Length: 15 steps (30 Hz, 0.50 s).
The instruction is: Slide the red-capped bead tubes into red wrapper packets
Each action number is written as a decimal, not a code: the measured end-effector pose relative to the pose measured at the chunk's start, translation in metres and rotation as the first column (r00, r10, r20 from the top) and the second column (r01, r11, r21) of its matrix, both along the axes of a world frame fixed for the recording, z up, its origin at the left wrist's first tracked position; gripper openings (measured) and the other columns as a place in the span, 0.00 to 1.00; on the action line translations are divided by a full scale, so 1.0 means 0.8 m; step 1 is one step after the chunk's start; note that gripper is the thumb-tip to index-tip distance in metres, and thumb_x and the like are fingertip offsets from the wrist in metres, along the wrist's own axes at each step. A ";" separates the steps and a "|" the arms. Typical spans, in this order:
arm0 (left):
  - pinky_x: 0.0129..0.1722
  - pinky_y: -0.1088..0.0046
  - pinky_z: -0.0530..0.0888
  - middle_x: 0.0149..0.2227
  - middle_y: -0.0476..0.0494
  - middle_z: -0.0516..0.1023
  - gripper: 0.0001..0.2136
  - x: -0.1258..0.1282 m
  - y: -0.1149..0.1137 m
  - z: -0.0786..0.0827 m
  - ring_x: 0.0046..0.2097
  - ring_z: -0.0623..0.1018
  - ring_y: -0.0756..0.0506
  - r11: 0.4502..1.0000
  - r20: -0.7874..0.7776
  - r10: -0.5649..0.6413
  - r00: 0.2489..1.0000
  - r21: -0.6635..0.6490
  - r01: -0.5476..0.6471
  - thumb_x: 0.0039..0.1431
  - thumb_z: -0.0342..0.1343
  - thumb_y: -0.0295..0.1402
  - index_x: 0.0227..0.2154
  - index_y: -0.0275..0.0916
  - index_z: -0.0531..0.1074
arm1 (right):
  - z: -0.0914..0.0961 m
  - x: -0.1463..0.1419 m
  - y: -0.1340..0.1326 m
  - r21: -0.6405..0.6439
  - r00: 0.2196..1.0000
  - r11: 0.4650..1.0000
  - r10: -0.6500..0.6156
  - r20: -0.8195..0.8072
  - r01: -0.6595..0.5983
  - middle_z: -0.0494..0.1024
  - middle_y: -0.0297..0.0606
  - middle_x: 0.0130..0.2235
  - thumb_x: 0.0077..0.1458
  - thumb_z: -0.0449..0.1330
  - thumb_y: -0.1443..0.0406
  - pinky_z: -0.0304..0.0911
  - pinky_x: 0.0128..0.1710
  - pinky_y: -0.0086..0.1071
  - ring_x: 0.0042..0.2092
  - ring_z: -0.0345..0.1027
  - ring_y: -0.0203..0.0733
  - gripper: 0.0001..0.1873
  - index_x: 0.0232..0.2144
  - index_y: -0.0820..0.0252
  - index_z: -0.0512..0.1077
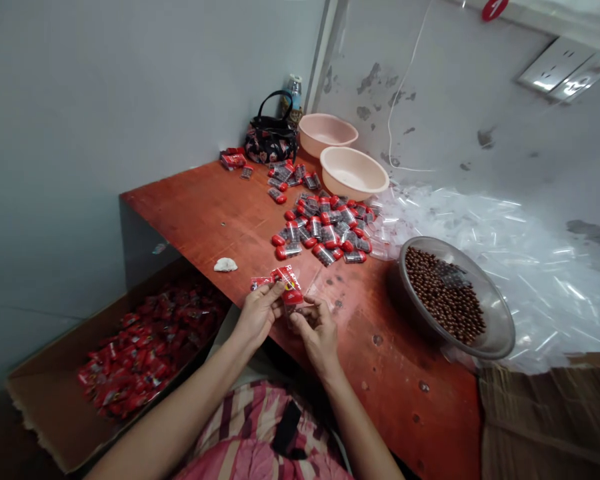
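1. In the head view, my left hand (257, 315) and right hand (320, 335) are together, their fingers pinching a clear packet (292, 293) with red contents, over the near edge of the surface (220, 223).
2. Just ahead of my hands lies a loose spread of small packets (320, 230), each showing red and dark contents.
3. To the right of my hands sits a clear bowl (500, 327) of brown beads (445, 293), beside a heap of clear plastic (540, 287).
4. To the left of my hands, below the surface, is a cardboard box (55, 393) full of red packets (147, 350).
5. Well ahead of my hands stand two pink basins (353, 172), a black handbag (271, 140) and a bottle (293, 93).
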<state>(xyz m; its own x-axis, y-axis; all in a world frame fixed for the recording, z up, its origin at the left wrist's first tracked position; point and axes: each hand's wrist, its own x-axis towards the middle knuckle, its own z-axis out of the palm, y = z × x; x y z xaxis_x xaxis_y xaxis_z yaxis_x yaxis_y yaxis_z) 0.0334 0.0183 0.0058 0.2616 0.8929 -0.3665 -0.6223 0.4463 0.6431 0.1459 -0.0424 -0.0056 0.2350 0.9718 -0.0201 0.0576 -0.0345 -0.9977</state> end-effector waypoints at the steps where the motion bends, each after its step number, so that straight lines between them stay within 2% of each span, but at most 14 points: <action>1: 0.30 0.73 0.73 0.27 0.43 0.77 0.10 0.000 0.000 0.000 0.28 0.76 0.49 1.000 -0.011 -0.025 1.000 0.014 0.025 0.44 0.60 0.31 0.30 0.32 0.71 | 0.000 0.000 -0.001 0.014 1.000 1.000 -0.017 0.022 0.016 0.73 0.33 0.29 0.48 0.58 0.65 0.67 0.30 0.32 0.28 0.69 0.37 0.17 0.42 0.57 0.61; 6: 0.30 0.74 0.72 0.25 0.44 0.76 0.09 0.002 -0.003 -0.002 0.27 0.75 0.49 0.994 -0.083 -0.104 0.991 -0.024 0.102 0.41 0.62 0.30 0.26 0.31 0.72 | 0.000 0.003 -0.003 0.058 0.988 0.998 -0.040 0.148 0.032 0.73 0.35 0.32 0.47 0.59 0.66 0.66 0.33 0.33 0.31 0.69 0.38 0.17 0.41 0.57 0.61; 8: 0.29 0.73 0.72 0.24 0.43 0.76 0.09 0.001 -0.003 -0.001 0.27 0.75 0.48 0.990 -0.095 -0.138 0.986 -0.029 0.136 0.41 0.62 0.31 0.25 0.30 0.73 | 0.001 0.004 -0.002 0.032 0.996 0.999 -0.017 0.087 0.014 0.74 0.34 0.30 0.48 0.59 0.66 0.66 0.31 0.32 0.30 0.69 0.37 0.17 0.41 0.57 0.60; 12: 0.26 0.72 0.71 0.23 0.42 0.76 0.09 -0.005 0.001 0.000 0.26 0.74 0.48 0.963 -0.111 -0.251 0.962 0.072 0.260 0.44 0.60 0.32 0.25 0.30 0.74 | 0.006 0.007 0.002 -0.048 0.980 0.996 0.058 -0.192 -0.068 0.71 0.28 0.24 0.47 0.59 0.65 0.65 0.22 0.27 0.23 0.67 0.34 0.17 0.39 0.57 0.57; 15: 0.26 0.72 0.70 0.23 0.42 0.76 0.08 -0.007 0.004 0.001 0.25 0.74 0.47 0.948 -0.161 -0.273 0.949 0.121 0.293 0.44 0.60 0.32 0.24 0.30 0.74 | 0.008 0.006 0.004 -0.051 0.979 0.998 0.033 -0.200 -0.044 0.72 0.28 0.24 0.47 0.59 0.65 0.65 0.23 0.27 0.23 0.67 0.34 0.17 0.39 0.57 0.57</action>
